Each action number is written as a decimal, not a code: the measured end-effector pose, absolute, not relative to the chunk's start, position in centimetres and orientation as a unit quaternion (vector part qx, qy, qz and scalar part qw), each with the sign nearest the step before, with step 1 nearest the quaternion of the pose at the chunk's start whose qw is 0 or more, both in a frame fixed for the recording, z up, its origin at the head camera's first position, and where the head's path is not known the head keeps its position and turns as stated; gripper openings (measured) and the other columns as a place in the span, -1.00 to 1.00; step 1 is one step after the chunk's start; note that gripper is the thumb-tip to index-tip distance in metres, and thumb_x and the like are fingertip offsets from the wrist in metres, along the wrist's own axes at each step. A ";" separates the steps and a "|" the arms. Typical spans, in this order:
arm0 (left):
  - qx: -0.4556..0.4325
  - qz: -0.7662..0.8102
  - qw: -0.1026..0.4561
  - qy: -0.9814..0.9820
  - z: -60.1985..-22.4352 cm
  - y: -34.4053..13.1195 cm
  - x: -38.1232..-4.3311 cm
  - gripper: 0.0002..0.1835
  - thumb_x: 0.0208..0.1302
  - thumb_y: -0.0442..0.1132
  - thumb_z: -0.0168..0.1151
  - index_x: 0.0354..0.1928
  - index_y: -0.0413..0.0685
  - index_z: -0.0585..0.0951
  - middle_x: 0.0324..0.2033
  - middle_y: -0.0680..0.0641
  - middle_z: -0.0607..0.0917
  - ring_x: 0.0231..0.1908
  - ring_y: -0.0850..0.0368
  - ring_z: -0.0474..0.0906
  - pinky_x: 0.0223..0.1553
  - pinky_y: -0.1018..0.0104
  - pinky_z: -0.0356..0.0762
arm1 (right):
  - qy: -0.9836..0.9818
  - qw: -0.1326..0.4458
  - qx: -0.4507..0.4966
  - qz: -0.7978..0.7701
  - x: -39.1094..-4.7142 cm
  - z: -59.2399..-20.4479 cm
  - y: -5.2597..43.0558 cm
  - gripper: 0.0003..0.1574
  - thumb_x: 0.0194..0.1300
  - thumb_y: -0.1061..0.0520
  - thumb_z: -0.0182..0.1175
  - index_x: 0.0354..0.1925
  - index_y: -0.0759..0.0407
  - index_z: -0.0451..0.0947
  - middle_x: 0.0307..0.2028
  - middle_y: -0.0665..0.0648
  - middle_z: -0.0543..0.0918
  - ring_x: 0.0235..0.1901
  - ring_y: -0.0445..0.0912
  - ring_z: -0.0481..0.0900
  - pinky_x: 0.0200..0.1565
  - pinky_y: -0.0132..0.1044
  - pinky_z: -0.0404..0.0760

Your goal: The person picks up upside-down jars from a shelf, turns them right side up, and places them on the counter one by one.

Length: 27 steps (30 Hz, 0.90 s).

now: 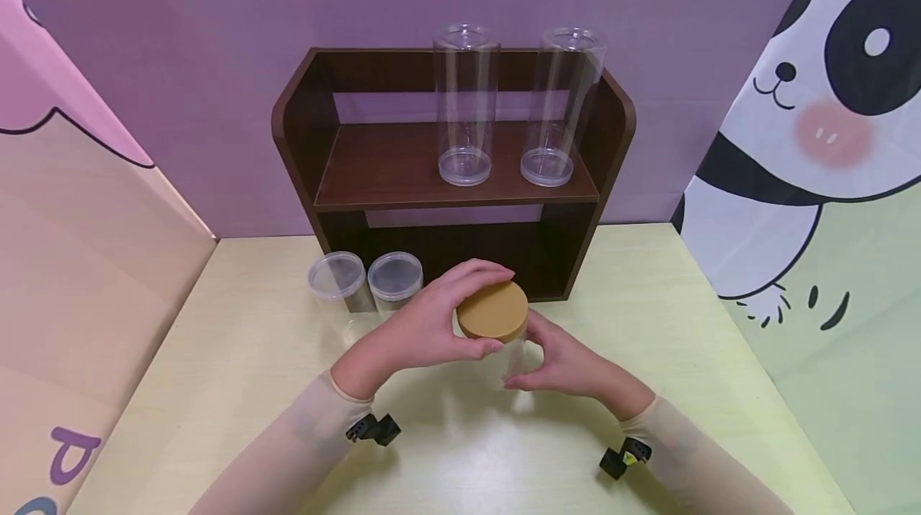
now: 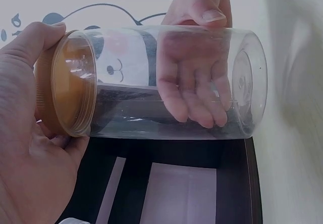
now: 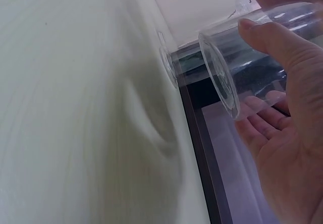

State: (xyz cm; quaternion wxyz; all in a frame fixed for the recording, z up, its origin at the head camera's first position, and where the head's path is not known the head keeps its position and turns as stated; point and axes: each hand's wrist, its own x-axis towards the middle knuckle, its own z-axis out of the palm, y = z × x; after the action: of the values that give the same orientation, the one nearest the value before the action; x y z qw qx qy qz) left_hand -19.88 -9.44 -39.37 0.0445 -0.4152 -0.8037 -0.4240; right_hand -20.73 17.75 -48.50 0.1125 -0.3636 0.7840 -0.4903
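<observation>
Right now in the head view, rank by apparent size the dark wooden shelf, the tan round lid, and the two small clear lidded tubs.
1. dark wooden shelf
2. tan round lid
3. two small clear lidded tubs; they look alike, so unranked.

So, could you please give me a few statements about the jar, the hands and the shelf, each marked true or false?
1. The left hand grips the tan lid. True.
2. The right hand rests flat on the table. False: it holds the clear jar.
3. Two tall clear jars stand on the shelf. True.
4. The shelf jars have tan lids. False: none shows a tan lid.
5. Two small tubs sit on the table left of the hands. True.
</observation>
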 end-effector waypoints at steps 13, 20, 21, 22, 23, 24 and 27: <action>-0.417 -0.436 0.040 -0.796 -39.6 -9.8 -19.9 -0.11 0.23 -0.10 0.71 0.57 0.03 0.50 0.46 0.10 0.50 0.40 0.17 0.49 0.38 0.09 0.57 | 0.775 0.113 -0.365 -0.504 -20.8 -48.8 17.4 0.19 0.15 0.17 0.73 0.59 -0.03 0.32 0.45 -0.02 0.52 0.46 0.00 0.50 0.52 0.15 0.48; -0.403 -0.428 0.052 -0.807 -39.3 -11.2 -20.0 -0.06 0.21 -0.07 0.73 0.59 0.02 0.48 0.47 0.08 0.49 0.46 0.15 0.43 0.49 0.01 0.50 | 0.775 0.109 -0.359 -0.508 -20.9 -48.9 17.4 0.16 0.16 0.16 0.73 0.58 -0.03 0.33 0.44 -0.02 0.54 0.45 0.00 0.51 0.52 0.14 0.49; -0.401 -0.425 0.054 -0.809 -39.3 -11.4 -20.0 -0.06 0.21 -0.07 0.73 0.59 0.01 0.47 0.47 0.08 0.49 0.47 0.14 0.42 0.49 -0.01 0.49 | 0.776 0.107 -0.357 -0.509 -20.9 -49.0 17.4 0.15 0.16 0.16 0.73 0.57 -0.03 0.34 0.42 -0.02 0.55 0.45 -0.01 0.51 0.52 0.13 0.49; -0.399 -0.423 0.055 -0.811 -39.3 -11.6 -20.0 -0.06 0.22 -0.07 0.72 0.59 0.01 0.47 0.47 0.07 0.49 0.48 0.13 0.42 0.50 -0.03 0.49 | 0.776 0.106 -0.356 -0.509 -20.9 -49.0 17.4 0.14 0.15 0.17 0.73 0.56 -0.02 0.35 0.41 -0.02 0.56 0.44 -0.01 0.52 0.52 0.12 0.50; -0.396 -0.424 0.054 -0.813 -39.2 -11.8 -20.0 -0.06 0.22 -0.08 0.72 0.60 0.01 0.46 0.48 0.06 0.49 0.49 0.11 0.42 0.51 -0.05 0.47 | 0.776 0.105 -0.356 -0.509 -21.0 -49.0 17.4 0.13 0.15 0.18 0.73 0.55 -0.01 0.36 0.40 -0.01 0.57 0.44 -0.01 0.53 0.51 0.11 0.50; -0.392 -0.424 0.054 -0.815 -39.2 -12.0 -19.9 -0.06 0.22 -0.07 0.72 0.60 0.01 0.46 0.48 0.06 0.49 0.49 0.10 0.41 0.52 -0.08 0.46 | 0.777 0.104 -0.356 -0.509 -21.0 -49.1 17.4 0.12 0.15 0.17 0.73 0.54 -0.01 0.36 0.38 -0.01 0.58 0.43 -0.01 0.53 0.52 0.10 0.50; -0.377 -0.422 0.050 -0.823 -39.0 -12.8 -19.8 -0.06 0.22 -0.08 0.72 0.61 0.04 0.45 0.49 0.07 0.48 0.51 0.07 0.39 0.54 -0.14 0.43 | 0.777 0.104 -0.352 -0.512 -21.0 -49.1 17.3 0.11 0.14 0.19 0.73 0.52 -0.01 0.38 0.37 -0.02 0.58 0.43 -0.01 0.53 0.52 0.09 0.50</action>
State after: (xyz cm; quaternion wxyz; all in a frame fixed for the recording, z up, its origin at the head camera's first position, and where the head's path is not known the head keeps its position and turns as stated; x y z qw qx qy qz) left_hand -19.82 -12.76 -39.00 0.0501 -0.3768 -0.8229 -0.4223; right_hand -21.02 17.32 -49.05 0.1043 -0.3518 0.7769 -0.5117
